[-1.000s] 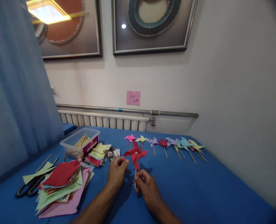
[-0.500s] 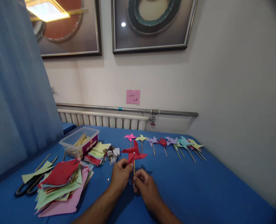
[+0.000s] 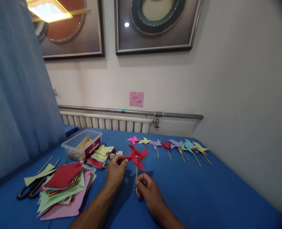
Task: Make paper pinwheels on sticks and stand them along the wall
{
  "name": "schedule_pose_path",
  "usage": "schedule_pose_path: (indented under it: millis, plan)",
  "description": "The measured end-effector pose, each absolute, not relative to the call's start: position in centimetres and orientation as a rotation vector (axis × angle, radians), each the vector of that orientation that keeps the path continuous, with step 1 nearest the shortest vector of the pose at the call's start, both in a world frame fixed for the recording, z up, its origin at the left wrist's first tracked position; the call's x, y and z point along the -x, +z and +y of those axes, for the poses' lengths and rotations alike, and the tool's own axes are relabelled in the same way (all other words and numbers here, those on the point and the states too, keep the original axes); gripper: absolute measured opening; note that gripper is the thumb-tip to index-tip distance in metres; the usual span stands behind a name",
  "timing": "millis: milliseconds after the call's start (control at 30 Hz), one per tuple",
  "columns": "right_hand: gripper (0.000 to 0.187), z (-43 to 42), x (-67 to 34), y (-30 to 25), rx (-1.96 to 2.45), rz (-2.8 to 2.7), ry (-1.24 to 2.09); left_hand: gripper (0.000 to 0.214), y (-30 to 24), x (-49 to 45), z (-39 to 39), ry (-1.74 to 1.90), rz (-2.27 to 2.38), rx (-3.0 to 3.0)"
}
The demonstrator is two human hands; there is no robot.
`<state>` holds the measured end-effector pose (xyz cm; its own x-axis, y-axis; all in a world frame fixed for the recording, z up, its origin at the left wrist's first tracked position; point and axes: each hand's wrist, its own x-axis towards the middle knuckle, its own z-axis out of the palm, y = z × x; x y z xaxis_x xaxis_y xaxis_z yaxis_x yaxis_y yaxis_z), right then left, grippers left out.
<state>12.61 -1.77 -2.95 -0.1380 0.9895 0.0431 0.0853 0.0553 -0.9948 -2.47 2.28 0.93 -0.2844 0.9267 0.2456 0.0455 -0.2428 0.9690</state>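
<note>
Centrally, a red pinwheel (image 3: 137,156) stands upright above the blue table (image 3: 190,190), its stick (image 3: 136,175) pinched low in the curled right hand (image 3: 148,190). The left hand (image 3: 115,171), held higher, pinches a blade tip (image 3: 129,157) between thumb and forefinger. Beyond, other pinwheels (image 3: 175,144) lie in a row.

The head camera looks forward and down; blue table (image 3: 202,197) near, wall (image 3: 238,79) beyond.

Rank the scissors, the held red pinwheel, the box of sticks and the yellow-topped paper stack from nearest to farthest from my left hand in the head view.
From your left hand:
1. Held red pinwheel, at its fingertips.
2. Yellow-topped paper stack, just to its left.
3. Box of sticks, farther left, past the stack.
4. Scissors, far left.
</note>
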Motion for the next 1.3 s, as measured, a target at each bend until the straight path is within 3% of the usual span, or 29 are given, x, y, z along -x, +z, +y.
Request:
schedule_pose_path:
  millis: [900,1300]
  plan:
    - [0.025,-1.5,-13.0,-2.8,1.169,-1.371,1.217,0.029,-0.3,-0.6,0.7,1.173,0.997,-1.171]
    - [0.032,-1.7,-13.0,-2.6,1.136,-1.417,1.289,0.032,0.0,0.8,1.6,1.312,1.037,-1.068]
